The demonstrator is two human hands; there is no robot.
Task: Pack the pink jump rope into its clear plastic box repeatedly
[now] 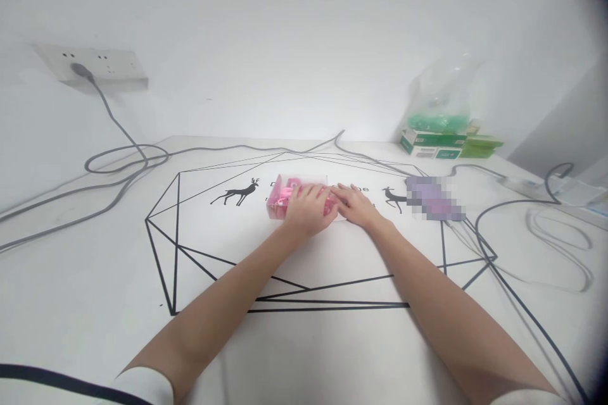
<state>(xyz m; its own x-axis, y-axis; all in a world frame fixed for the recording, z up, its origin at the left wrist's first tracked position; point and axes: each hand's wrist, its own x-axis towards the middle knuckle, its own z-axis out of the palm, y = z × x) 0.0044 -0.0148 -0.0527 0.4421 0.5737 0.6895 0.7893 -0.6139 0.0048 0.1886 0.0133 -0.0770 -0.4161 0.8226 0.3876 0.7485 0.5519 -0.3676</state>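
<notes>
A small clear box with pink things (276, 200) inside lies on the white mat (351, 253) with black lines and deer prints. My left hand (310, 207) rests over the middle of the box, its fingers curved across the top and pink showing beneath them. At the box's right end is my right hand (354, 204), its fingers stretched toward the left hand and nearly meeting it. The right fingertips touch or nearly touch the box's end. What the pink things are is too small to tell.
Grey cables (114, 197) run along the left and back of the table. Behind on the right stand green-and-white boxes (434, 144) under a plastic bag (441, 101). A blurred purple object (434, 198) lies right of my hands. More cables (517, 202) loop at the far right.
</notes>
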